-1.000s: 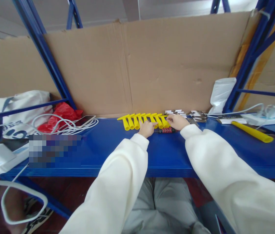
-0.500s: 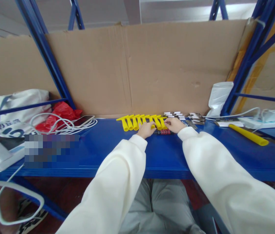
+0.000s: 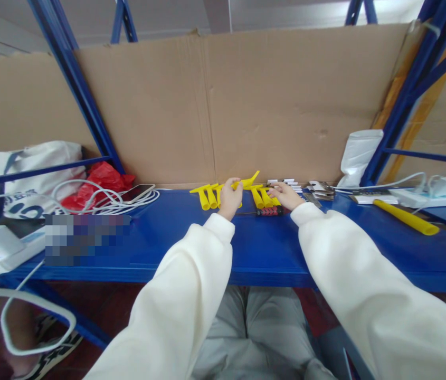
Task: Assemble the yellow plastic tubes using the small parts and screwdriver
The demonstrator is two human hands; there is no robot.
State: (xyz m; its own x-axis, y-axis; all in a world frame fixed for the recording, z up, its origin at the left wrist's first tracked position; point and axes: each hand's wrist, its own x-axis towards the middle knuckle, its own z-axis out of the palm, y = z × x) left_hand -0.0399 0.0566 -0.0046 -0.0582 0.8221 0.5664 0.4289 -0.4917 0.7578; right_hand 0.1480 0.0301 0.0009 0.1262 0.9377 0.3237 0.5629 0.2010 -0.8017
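Observation:
Several yellow T-shaped plastic pieces (image 3: 204, 199) lie side by side in a row at the back of the blue shelf, each with a tube end toward me. My left hand (image 3: 230, 199) is closed on one yellow T-shaped piece (image 3: 251, 181), raised above the row and tilted. My hand hides the middle of the row. At the row's right end, my right hand (image 3: 286, 195) reaches in with fingers apart, close to the last yellow pieces; whether it touches one I cannot tell. A screwdriver (image 3: 269, 211) with a red and black handle lies in front of the row.
White-and-dark small packs (image 3: 320, 190) lie to the right, with a yellow tube (image 3: 407, 217) and a power strip (image 3: 436, 198) beyond. Coiled white cables (image 3: 112, 200), a red plastic bag (image 3: 106, 182) and a cloth bag (image 3: 36, 174) sit left. A cardboard panel (image 3: 262, 105) stands behind.
My left hand has lifted a yellow T-shaped piece from the row and moved slightly left. My right hand has drawn a little right, its fingers loosened. More of the screwdriver shows.

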